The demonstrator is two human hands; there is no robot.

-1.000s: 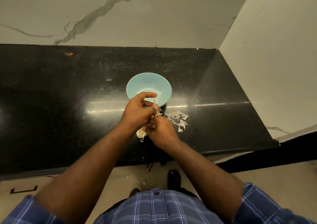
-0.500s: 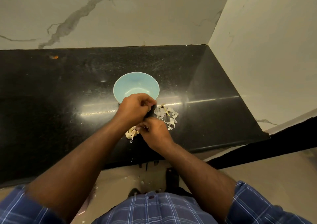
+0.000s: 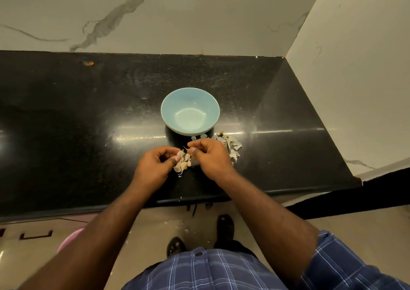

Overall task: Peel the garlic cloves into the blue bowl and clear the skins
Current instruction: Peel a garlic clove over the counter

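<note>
My hands have parted since earlier: left hand (image 3: pixel 153 167) and right hand (image 3: pixel 210 156) each pinch garlic (image 3: pixel 183 162) at centre frame. Bowl (image 3: pixel 190 111) just above; skins (image 3: pixel 233 145) right. Black table (image 3: pixel 66 123), marble walls (image 3: pixel 199 12).

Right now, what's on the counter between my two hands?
In the head view, a small cluster of garlic cloves lies between the left hand and right hand.
</note>
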